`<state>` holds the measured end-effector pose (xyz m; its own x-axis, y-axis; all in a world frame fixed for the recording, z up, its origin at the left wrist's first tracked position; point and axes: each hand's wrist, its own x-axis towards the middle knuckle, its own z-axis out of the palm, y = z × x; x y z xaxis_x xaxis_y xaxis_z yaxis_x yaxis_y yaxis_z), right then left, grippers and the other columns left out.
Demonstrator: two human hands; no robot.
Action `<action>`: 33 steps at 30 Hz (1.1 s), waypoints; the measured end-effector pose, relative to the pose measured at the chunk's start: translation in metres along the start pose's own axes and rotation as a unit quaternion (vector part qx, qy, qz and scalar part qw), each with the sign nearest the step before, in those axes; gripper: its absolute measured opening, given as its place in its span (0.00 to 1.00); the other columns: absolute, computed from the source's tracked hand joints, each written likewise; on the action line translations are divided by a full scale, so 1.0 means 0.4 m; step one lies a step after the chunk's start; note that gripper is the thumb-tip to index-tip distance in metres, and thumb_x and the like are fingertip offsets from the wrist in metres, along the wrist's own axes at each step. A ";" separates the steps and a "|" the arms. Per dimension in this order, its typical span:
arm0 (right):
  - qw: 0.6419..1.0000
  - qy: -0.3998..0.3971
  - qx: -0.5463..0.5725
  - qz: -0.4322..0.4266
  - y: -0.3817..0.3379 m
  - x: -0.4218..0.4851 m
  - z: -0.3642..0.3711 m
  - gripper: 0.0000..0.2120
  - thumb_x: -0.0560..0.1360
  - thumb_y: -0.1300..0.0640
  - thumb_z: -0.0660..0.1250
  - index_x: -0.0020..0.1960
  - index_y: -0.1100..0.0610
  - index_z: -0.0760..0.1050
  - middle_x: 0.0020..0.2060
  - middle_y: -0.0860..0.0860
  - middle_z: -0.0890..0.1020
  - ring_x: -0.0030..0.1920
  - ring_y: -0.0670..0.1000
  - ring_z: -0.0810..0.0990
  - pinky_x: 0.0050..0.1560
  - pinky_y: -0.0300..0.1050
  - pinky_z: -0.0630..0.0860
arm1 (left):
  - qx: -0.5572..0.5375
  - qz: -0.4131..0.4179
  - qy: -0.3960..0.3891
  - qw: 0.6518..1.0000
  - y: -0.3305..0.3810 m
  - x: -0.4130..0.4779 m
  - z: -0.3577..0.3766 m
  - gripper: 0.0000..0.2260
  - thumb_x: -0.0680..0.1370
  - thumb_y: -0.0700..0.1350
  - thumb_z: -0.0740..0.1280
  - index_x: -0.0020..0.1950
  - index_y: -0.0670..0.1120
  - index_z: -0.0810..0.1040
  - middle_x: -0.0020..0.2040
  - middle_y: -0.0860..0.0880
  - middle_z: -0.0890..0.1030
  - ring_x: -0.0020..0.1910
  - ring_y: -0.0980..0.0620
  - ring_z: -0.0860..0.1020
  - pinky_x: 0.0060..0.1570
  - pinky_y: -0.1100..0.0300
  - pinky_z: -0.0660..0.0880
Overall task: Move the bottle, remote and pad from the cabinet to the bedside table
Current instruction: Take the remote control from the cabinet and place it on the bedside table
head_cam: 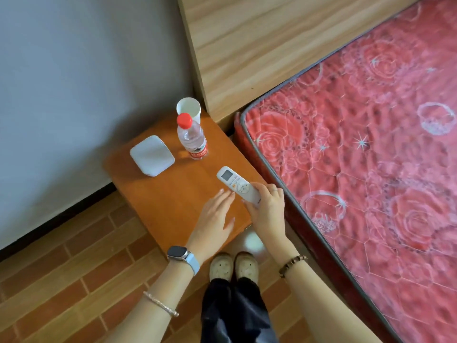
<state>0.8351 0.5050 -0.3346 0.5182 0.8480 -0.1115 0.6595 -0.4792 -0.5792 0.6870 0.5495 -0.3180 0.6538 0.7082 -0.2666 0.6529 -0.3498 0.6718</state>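
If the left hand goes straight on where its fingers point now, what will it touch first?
Probably the remote, held by the right hand: the left hand points up-right, just short of it. Depth is unclear, so it might pass beside it.

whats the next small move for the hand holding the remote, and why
Probably lower the remote flat onto the bedside table and open the grip. The right hand holds only its near end, with the screen end already over the wood. The bottle and pad already stand there, farther back, so the spot looks free. The left hand lies open beside it.
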 end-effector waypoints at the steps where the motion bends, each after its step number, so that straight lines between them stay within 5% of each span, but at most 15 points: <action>1: 1.000 -0.009 0.009 0.008 0.014 0.006 0.028 0.21 0.70 0.55 0.75 0.61 0.54 0.76 0.50 0.51 0.76 0.50 0.51 0.68 0.54 0.47 0.68 | 0.014 -0.007 -0.004 1.000 -0.018 0.010 0.023 0.25 0.79 0.43 0.62 0.75 0.46 0.59 0.76 0.51 0.59 0.76 0.56 0.49 0.75 0.55 0.49; 4: 0.999 -0.031 0.026 0.035 0.050 0.024 0.102 0.21 0.70 0.55 0.74 0.62 0.55 0.76 0.52 0.52 0.75 0.53 0.51 0.68 0.53 0.40 0.62 | 0.079 -0.017 -0.013 0.997 -0.072 0.038 0.080 0.24 0.78 0.43 0.63 0.74 0.47 0.62 0.76 0.50 0.59 0.76 0.52 0.48 0.74 0.49 0.48; 8: 0.997 -0.025 0.048 0.052 0.078 0.050 0.172 0.21 0.70 0.57 0.75 0.61 0.55 0.76 0.52 0.52 0.73 0.52 0.48 0.66 0.54 0.43 0.69 | 0.134 -0.026 -0.021 0.990 -0.113 0.073 0.112 0.24 0.78 0.43 0.64 0.73 0.49 0.62 0.76 0.49 0.58 0.77 0.50 0.47 0.73 0.46 0.48; 14: 0.997 -0.011 0.049 0.058 0.100 0.103 0.229 0.22 0.69 0.56 0.76 0.61 0.55 0.76 0.52 0.51 0.73 0.53 0.45 0.64 0.52 0.37 0.64 | 0.171 -0.035 -0.020 0.984 -0.165 0.143 0.111 0.24 0.80 0.48 0.60 0.75 0.53 0.58 0.77 0.51 0.55 0.77 0.50 0.47 0.72 0.44 0.43; 21: 0.998 0.020 0.023 0.047 0.124 0.128 0.260 0.22 0.68 0.56 0.77 0.61 0.54 0.75 0.50 0.50 0.72 0.51 0.43 0.62 0.50 0.40 0.69 | 0.191 -0.025 -0.031 0.981 -0.194 0.185 0.129 0.26 0.79 0.50 0.62 0.75 0.53 0.58 0.77 0.51 0.56 0.77 0.51 0.47 0.72 0.42 0.42; 33: 0.998 0.022 0.045 0.026 0.136 0.206 0.262 0.26 0.68 0.56 0.77 0.64 0.56 0.76 0.54 0.51 0.74 0.56 0.48 0.67 0.54 0.40 0.70 | 0.147 -0.019 -0.008 0.989 -0.188 0.265 0.146 0.28 0.80 0.50 0.61 0.77 0.47 0.54 0.78 0.49 0.55 0.77 0.51 0.48 0.71 0.54 0.38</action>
<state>0.8567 0.5725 -0.4599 0.5748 0.8109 -0.1092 0.5807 -0.4983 -0.6438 0.7297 0.6149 -0.4371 0.6302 0.7161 -0.3001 0.7591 -0.4873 0.4316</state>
